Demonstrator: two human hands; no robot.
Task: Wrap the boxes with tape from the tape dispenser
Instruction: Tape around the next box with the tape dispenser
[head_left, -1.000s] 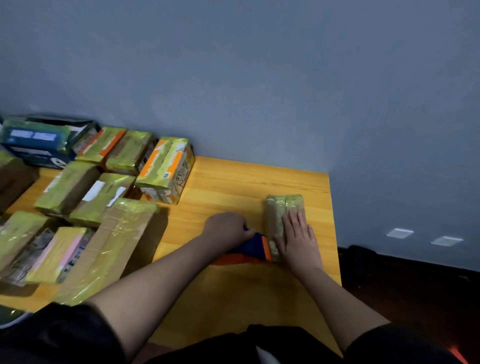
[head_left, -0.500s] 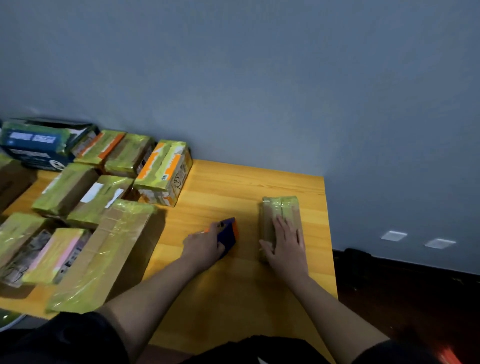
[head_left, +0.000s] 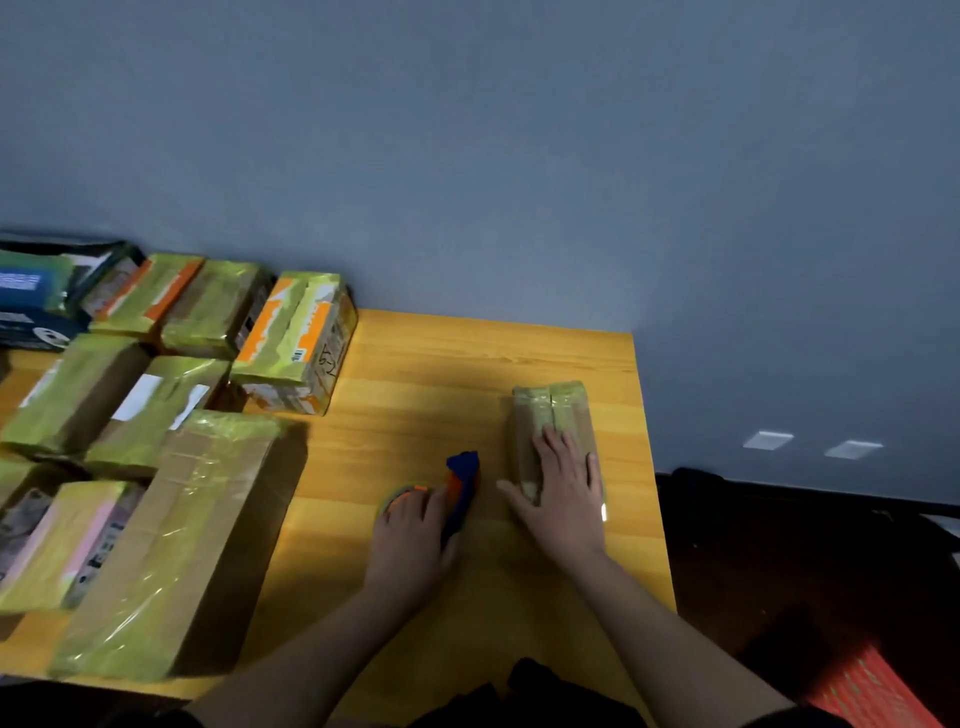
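Left hand (head_left: 410, 535), fingers curled round tape dispenser (head_left: 460, 488) on wooden surface (head_left: 415, 395); right hand (head_left: 563, 493), fingers straight, pressing small taped box (head_left: 553, 415).

Orange wooden table (head_left: 519, 358) against blue-grey wall (head_left: 519, 156) — dark floor (head_left: 779, 571).

The tabletop (head_left: 426, 374) is orange-yellow wood; at three o'clock a tan box (head_left: 550, 415) wears yellow-green tape; the tape dispenser (head_left: 460, 488) is blue and orange.
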